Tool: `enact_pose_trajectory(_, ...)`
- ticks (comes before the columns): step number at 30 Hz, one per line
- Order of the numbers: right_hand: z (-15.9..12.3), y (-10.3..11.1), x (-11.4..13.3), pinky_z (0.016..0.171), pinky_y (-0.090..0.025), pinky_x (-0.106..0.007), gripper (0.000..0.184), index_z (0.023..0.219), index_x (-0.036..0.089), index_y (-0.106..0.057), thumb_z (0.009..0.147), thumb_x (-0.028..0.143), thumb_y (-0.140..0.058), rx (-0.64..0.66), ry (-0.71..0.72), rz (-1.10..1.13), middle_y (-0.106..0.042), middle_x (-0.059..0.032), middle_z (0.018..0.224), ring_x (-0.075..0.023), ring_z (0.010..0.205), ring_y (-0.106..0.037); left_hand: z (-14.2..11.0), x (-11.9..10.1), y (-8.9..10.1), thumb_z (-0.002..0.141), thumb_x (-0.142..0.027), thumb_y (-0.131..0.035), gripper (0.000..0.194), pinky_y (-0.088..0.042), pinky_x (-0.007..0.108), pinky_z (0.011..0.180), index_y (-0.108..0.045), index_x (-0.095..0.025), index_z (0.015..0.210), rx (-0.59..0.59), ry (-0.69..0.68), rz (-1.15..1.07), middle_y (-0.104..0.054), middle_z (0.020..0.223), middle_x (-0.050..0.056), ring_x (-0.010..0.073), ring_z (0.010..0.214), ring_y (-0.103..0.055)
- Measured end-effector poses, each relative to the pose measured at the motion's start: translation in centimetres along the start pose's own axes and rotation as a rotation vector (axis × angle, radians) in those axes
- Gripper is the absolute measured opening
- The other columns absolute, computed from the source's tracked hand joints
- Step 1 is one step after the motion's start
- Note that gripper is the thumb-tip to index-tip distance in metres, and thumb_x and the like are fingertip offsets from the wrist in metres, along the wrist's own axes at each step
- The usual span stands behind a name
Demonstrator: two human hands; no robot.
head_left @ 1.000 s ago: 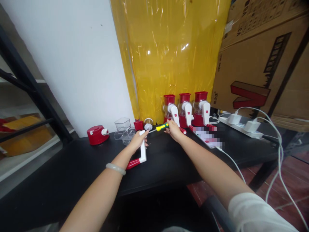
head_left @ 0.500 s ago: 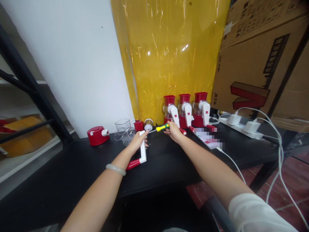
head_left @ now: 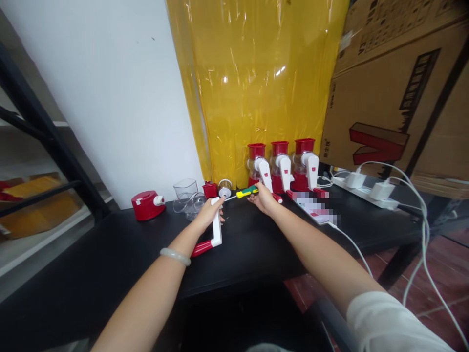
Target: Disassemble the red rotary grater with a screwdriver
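Observation:
My left hand [head_left: 208, 211] is closed around the upper end of a white crank handle with a red grip [head_left: 212, 235] that rests on the black table [head_left: 110, 264]. My right hand [head_left: 262, 198] grips a yellow and green screwdriver [head_left: 246, 191], its shaft pointing left toward the top of the crank. A small round white and clear part [head_left: 224, 187] and a small red part [head_left: 210, 189] sit just behind the crank's top end.
Three assembled red and white hand-crank units [head_left: 281, 166] stand in a row at the back. A red lid [head_left: 147, 204] and a clear cup [head_left: 187, 194] lie to the left. A power strip [head_left: 362, 188] with chargers and cables is at the right, below cardboard boxes [head_left: 395, 93].
The screwdriver has turned slightly in my right hand. Both hands and the crank handle stay in nearly the same place.

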State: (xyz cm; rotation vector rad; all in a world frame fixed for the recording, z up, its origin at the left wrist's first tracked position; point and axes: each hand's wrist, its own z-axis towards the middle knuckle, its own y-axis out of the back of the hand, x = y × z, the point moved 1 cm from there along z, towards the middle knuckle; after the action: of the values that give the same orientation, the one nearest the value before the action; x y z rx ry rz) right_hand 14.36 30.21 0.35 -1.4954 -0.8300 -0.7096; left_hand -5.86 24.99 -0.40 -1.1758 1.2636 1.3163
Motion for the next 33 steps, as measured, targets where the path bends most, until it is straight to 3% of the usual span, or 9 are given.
enact_pose_trajectory(7,0.2,0.04,-0.22,0.051,-0.051,-0.022,0.021,0.079,0.021,-0.045,0.099,0.026,-0.041,0.011,-0.003,-0.001,-0.043,0.0054,0.052,-0.0094,0.043,-0.042,0.05,0.07,0.06,0.072,-0.067,-0.076,0.056,-0.05,0.026,0.04,-0.048,-0.02,0.086,0.013,-0.023,0.043,-0.058,0.059,-0.004,0.0155,0.041,-0.06)
enact_pose_trajectory(18,0.7,0.12,-0.53,0.05,-0.051,-0.023,0.019,0.08,0.022,-0.042,0.098,0.024,-0.041,-0.015,0.02,0.036,-0.045,0.0052,0.055,-0.0083,0.041,-0.04,-0.04,0.01,0.03,0.075,-0.066,-0.076,0.054,-0.051,0.025,0.041,-0.049,-0.02,0.088,0.004,-0.029,0.041,-0.058,0.06,-0.004,0.0148,0.041,-0.06)
enact_pose_trajectory(26,-0.1,0.06,-0.07,0.056,-0.053,-0.023,0.021,0.077,0.021,-0.044,0.097,0.022,-0.039,0.043,-0.026,0.062,-0.045,0.004,0.053,-0.0093,0.045,-0.041,-0.11,-0.08,0.04,0.079,-0.063,-0.074,0.05,-0.051,0.026,0.041,-0.049,-0.02,0.086,-0.007,-0.021,0.038,-0.058,0.058,-0.004,0.0149,0.04,-0.06)
enact_pose_trajectory(33,-0.06,0.0,-0.22,0.055,-0.053,-0.023,0.023,0.077,0.022,-0.044,0.099,0.029,-0.043,0.027,-0.034,0.058,-0.043,0.0048,0.052,-0.0101,0.044,-0.042,-0.05,-0.06,0.03,0.079,-0.063,-0.074,0.05,-0.051,0.025,0.04,-0.048,-0.02,0.085,-0.004,-0.031,0.035,-0.058,0.058,-0.004,0.0146,0.04,-0.059)
